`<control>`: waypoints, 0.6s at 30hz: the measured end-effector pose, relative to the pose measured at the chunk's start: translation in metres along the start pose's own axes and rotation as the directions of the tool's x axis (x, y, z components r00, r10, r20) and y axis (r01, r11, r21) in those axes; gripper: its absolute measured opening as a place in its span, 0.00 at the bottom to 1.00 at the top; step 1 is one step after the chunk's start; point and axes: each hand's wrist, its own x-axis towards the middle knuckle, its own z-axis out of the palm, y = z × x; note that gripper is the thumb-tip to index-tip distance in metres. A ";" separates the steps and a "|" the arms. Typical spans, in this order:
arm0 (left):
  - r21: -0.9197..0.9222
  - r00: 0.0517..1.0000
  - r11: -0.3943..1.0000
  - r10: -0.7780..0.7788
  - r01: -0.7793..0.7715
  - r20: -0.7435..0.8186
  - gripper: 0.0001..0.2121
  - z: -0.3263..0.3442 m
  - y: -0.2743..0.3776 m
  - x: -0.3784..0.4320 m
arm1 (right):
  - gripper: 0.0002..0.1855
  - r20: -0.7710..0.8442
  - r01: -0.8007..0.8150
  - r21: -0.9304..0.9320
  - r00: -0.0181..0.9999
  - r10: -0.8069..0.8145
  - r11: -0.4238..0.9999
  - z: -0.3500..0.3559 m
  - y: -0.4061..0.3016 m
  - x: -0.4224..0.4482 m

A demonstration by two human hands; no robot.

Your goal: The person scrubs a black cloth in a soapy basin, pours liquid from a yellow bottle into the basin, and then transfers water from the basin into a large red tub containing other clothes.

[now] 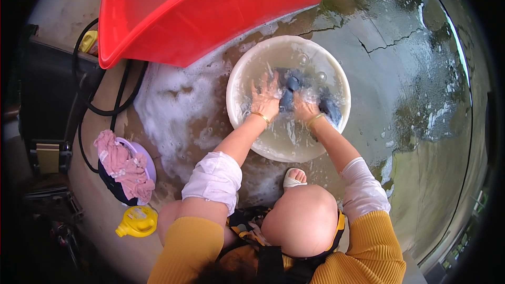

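A round white plastic basin (233, 106) of cloudy water stands on the wet concrete floor. Dark blue-grey cloth (292, 83) lies in the water, partly bunched above the surface between my hands. My left hand (266, 94) is in the basin at the cloth's left side, fingers spread and partly under splashing water; whether it grips any cloth is hidden. On the cloth's right side, my right hand (305, 106) is partly submerged, its fingers blurred by water and foam. More dark cloth (330, 108) shows near the basin's right wall.
A large red plastic tub (205, 19) stands beyond the basin. Foam (173, 106) covers floor at left. Pink cloth (126, 165) hangs over a purple basin (148, 157), beside a yellow jug (138, 221). A black hose (106, 113) loops near the tub; another yellow bottle (89, 41) stands behind.
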 end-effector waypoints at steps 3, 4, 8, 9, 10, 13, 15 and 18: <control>-0.100 0.985 0.995 0.010 0.008 0.175 0.22 0.000 0.005 0.007 | 0.18 -0.272 0.048 -0.060 0.960 -0.063 0.997 0.022 0.011 0.007; -0.100 0.982 0.994 -0.019 0.038 0.188 0.22 0.005 -0.004 0.002 | 0.18 -0.371 0.131 0.046 0.923 -0.104 0.990 0.010 -0.001 0.003; -0.390 0.967 0.909 -0.046 0.145 0.250 0.28 -0.015 -0.008 0.009 | 0.17 -0.368 0.220 0.541 0.930 -0.007 0.812 -0.027 -0.004 -0.015; -0.390 0.970 0.907 -0.068 0.158 0.233 0.28 -0.017 -0.007 0.009 | 0.17 -0.316 0.153 0.480 0.949 0.008 0.864 -0.032 -0.002 -0.017; -0.575 0.983 0.798 -0.120 0.178 0.137 0.29 -0.016 -0.010 0.009 | 0.16 -0.231 0.016 0.353 0.970 0.071 0.935 -0.048 -0.008 -0.012; -0.770 0.958 0.577 0.085 -0.271 -0.274 0.31 -0.043 -0.009 0.022 | 0.14 -0.346 0.223 0.768 0.933 0.097 0.600 -0.092 0.009 -0.038; -0.711 0.889 0.534 0.264 -0.458 -0.374 0.34 -0.002 -0.026 0.028 | 0.14 -0.436 0.413 0.818 0.899 -0.036 0.400 -0.146 -0.019 -0.064; -0.965 0.934 0.056 0.274 -0.255 -0.230 0.31 0.027 -0.032 0.041 | 0.25 -0.488 0.495 0.831 0.868 0.093 -0.255 -0.165 -0.033 -0.085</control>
